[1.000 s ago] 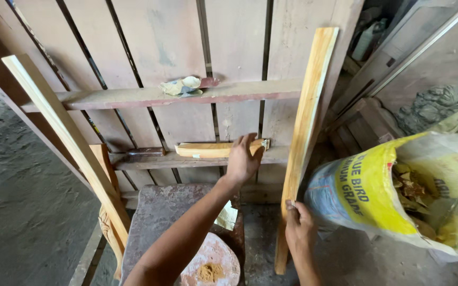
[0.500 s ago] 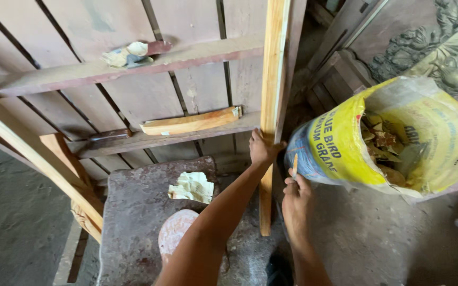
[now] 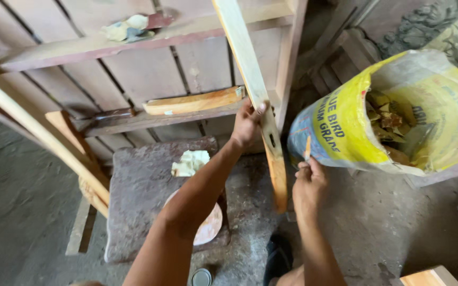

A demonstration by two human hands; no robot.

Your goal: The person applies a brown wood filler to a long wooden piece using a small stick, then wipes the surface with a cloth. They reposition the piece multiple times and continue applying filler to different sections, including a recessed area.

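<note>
Left hand [image 3: 247,124] wrapped around slat [image 3: 253,95], about mid-length, grip closed on it. Slat tilted, top leaning left past upper rail [image 3: 80,47], lower end off floor, just left of sack [image 3: 382,116]. Right hand [image 3: 308,182] pinching small pencil [image 3: 307,149], probably; too small to be sure. Tip points up, close to slat's right edge, not touching. Sack open, yellow, wood scraps inside. Stone block [image 3: 144,185] below left arm, crumpled rag [image 3: 189,161] on it. Wood piece [image 3: 194,100] lying on lower rail.
</note>
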